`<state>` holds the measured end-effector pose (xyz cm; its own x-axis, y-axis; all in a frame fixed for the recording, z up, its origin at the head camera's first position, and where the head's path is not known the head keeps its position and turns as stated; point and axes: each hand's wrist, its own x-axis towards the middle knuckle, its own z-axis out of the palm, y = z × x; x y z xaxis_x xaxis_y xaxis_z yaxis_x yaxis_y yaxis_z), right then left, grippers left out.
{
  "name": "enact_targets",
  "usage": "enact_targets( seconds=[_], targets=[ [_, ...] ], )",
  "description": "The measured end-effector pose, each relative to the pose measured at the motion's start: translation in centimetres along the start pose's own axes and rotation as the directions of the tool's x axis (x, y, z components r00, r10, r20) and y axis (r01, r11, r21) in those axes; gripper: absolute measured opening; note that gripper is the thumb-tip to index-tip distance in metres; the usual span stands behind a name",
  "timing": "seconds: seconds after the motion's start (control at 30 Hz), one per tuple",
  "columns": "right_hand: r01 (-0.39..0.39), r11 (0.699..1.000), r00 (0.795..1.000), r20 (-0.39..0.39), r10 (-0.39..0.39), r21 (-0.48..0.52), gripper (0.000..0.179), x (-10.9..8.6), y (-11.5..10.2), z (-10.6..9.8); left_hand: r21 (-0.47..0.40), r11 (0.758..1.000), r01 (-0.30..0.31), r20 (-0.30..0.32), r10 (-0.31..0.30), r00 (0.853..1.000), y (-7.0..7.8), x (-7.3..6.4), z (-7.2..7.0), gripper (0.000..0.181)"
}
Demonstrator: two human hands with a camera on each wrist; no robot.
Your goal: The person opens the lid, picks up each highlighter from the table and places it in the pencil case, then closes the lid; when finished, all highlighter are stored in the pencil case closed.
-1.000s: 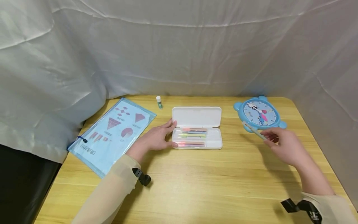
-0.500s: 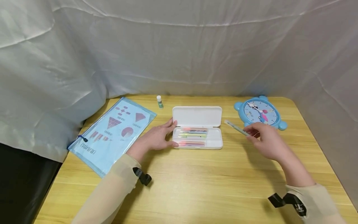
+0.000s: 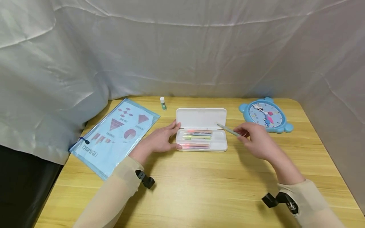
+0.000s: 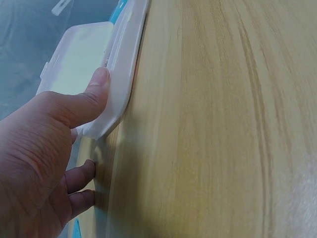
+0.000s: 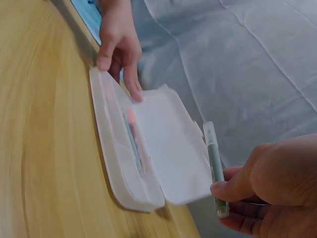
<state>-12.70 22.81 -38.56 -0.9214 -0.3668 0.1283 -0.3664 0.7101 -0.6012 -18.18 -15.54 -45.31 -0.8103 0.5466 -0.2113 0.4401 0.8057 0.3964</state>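
A white pencil case [image 3: 218, 141] lies with its lid [image 3: 201, 117] raised and several coloured pens [image 3: 196, 138] inside, towards its left part. My left hand [image 3: 161, 139] holds the case's left end, thumb at the near corner and index finger by the lid; the left wrist view shows that thumb [image 4: 91, 99] against the case wall. Between thumb and fingers, my right hand [image 3: 258, 141] pinches a grey-green marker pen [image 5: 216, 171] with a clear cap. The pen's capped end points left, above the case's right end, and in the head view it overlaps the lid's lower right corner.
A blue bear-shaped toy clock [image 3: 266, 115] lies at the back right. Behind the case's left side stands a small glue stick [image 3: 163, 103] with a white cap. A blue zip document folder [image 3: 114, 136] is on the left, and a grey curtain [image 3: 182, 57] borders the wooden table [image 3: 199, 190].
My right hand has carried the marker pen left from beside the toy clock to the right end of the pencil case. The left hand has stayed on the case.
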Motion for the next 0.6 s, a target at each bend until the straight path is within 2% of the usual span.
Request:
enact_targets(
  seconds=[0.37,0.6],
  targets=[
    [0.039,0.999,0.999,0.036,-0.040,0.029,0.020,1.8,-1.1,2.3,-0.008,1.000,-0.008,-0.001,0.008,1.000,-0.1,0.1,-0.1,0.105],
    [0.062,0.998,0.996,0.070,-0.063,0.013,0.020,2.8,-1.7,3.8,-0.009,1.000,-0.011,0.002,0.011,1.000,-0.1,0.0,-0.1,0.105]
  ],
)
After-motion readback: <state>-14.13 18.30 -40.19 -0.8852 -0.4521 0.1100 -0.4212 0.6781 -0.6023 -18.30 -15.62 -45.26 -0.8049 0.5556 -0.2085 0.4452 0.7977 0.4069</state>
